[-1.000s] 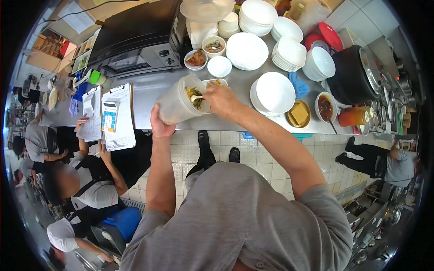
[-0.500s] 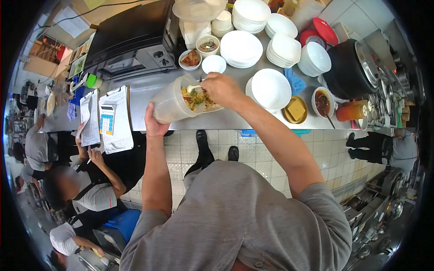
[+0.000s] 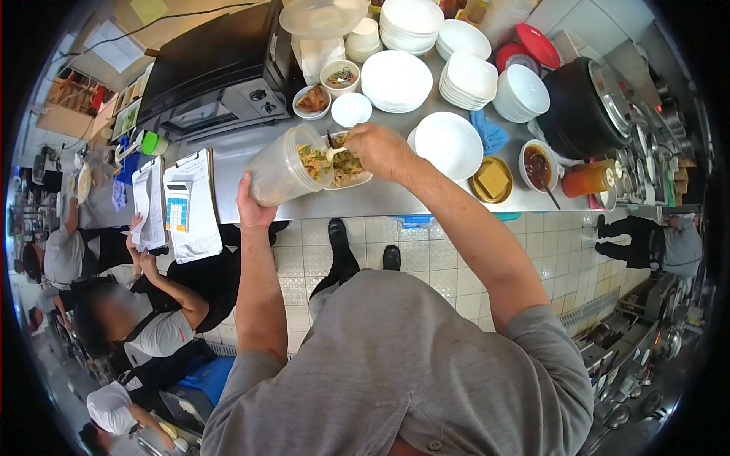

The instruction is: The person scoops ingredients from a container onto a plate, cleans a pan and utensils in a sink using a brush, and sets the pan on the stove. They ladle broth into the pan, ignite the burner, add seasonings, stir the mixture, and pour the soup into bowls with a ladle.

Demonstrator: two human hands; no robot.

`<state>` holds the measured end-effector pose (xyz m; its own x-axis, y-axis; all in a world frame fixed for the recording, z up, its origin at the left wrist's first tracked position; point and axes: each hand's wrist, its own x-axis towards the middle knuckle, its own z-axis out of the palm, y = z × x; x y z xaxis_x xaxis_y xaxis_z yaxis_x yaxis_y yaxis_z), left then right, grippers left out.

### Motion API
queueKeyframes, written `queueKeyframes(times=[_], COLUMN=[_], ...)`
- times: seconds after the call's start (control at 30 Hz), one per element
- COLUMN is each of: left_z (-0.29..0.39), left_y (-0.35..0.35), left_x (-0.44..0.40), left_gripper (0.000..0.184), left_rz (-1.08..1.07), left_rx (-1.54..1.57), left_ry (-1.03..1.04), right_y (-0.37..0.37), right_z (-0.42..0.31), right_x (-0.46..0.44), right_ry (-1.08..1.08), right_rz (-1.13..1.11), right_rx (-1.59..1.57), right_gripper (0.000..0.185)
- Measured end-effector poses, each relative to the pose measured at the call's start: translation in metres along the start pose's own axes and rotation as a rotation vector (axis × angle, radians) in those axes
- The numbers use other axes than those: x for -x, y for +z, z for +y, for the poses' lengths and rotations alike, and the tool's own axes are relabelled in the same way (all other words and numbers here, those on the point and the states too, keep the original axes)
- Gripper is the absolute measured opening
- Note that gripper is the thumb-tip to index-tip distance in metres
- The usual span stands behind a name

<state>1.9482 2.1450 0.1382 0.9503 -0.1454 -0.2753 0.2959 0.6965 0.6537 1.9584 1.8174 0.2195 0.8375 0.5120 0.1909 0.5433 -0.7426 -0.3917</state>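
Plastic tub [image 3: 277, 171], cloudy and tilted on its side, is held over the front of the metal worktop [image 3: 236, 144], its mouth to the right. Well to its right stands a white bowl [image 3: 449, 146]. Just beside the mouth sits a white dish [image 3: 359, 184]; whether they touch, I cannot tell. Left hand [image 3: 257, 205] cups the base; its fingers are mostly hidden, their spread unclear. Right hand [image 3: 380, 152] has bent fingers pinching a white spoon [image 3: 333, 154] among chopped food [image 3: 310, 161].
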Motion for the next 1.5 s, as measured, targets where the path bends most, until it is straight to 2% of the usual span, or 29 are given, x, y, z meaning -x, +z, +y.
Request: queueKeyframes(times=[0.1,0.17,0.27,0.4,0.6,0.7,0.77,0.8,0.87,0.9,0.97,1.0,1.07,1.1,1.13,1.2,1.23,1.33,1.5], left_z=[0.000,0.000,0.001,0.002,-0.004,-0.009,-0.009,-0.009,-0.011,-0.013,-0.017,-0.018,-0.020,-0.020,-0.017,-0.012,-0.008,-0.003,0.008], left_y=[-0.001,0.000,-0.001,-0.009,-0.012,-0.008,-0.004,-0.003,-0.001,-0.001,-0.001,0.000,0.000,0.002,0.005,0.009,0.011,0.002,-0.013], left_x=[0.001,0.002,0.004,0.006,0.007,0.005,0.003,0.003,0.003,0.003,0.001,0.001,0.000,0.000,-0.001,-0.001,-0.001,-0.002,0.014], left_gripper=[0.061,0.060,0.059,0.060,0.062,0.062,0.060,0.060,0.060,0.060,0.061,0.061,0.064,0.064,0.063,0.062,0.062,0.066,0.073], left_rz=[-0.015,-0.023,0.009,-0.018,-0.021,-0.063,-0.060,-0.060,-0.069,-0.068,-0.060,-0.058,-0.042,-0.037,-0.041,-0.045,-0.025,0.000,0.073], left_rx=[-0.013,-0.015,0.020,0.017,0.117,0.138,0.097,0.098,0.097,0.097,0.079,0.080,0.109,0.110,0.120,0.132,0.123,0.099,0.092], left_ry=[0.000,0.001,-0.010,0.017,0.018,-0.003,0.010,0.011,0.002,0.001,-0.026,-0.028,-0.016,-0.017,-0.020,-0.023,-0.031,-0.033,-0.019], right_y=[0.010,0.024,0.039,0.048,0.017,0.027,0.035,0.037,0.040,0.044,0.056,0.061,0.076,0.140,0.116,0.032,0.034,0.013,0.011], right_z=[-0.006,-0.020,-0.026,-0.020,-0.034,-0.051,-0.056,-0.058,-0.060,-0.058,-0.052,-0.047,-0.029,0.016,0.005,-0.029,-0.021,-0.010,0.001], right_x=[-0.010,-0.016,-0.016,-0.007,-0.022,-0.039,-0.043,-0.044,-0.044,-0.045,-0.045,-0.048,-0.060,-0.063,-0.063,-0.063,-0.064,-0.059,-0.028], right_ry=[-0.060,0.015,-0.083,-0.104,-0.045,-0.009,0.159,0.158,0.392,0.392,0.471,0.473,0.362,0.248,0.249,0.883,0.899,0.954,0.850], right_rz=[0.142,0.178,0.060,0.028,0.110,0.051,-0.127,-0.127,-0.181,-0.181,-0.089,-0.091,-0.226,-0.065,-0.068,-0.206,-0.174,-0.128,0.034], right_rx=[-0.090,-0.289,-0.209,-0.128,-0.168,-0.026,0.003,0.004,-0.270,-0.270,-0.489,-0.490,-0.215,-0.219,-0.221,-0.806,-0.986,-1.166,-1.061], right_gripper=[0.012,0.013,0.012,0.011,0.011,0.013,0.016,0.016,0.020,0.020,0.022,0.022,0.025,0.015,0.015,0.015,0.015,0.012,0.020])
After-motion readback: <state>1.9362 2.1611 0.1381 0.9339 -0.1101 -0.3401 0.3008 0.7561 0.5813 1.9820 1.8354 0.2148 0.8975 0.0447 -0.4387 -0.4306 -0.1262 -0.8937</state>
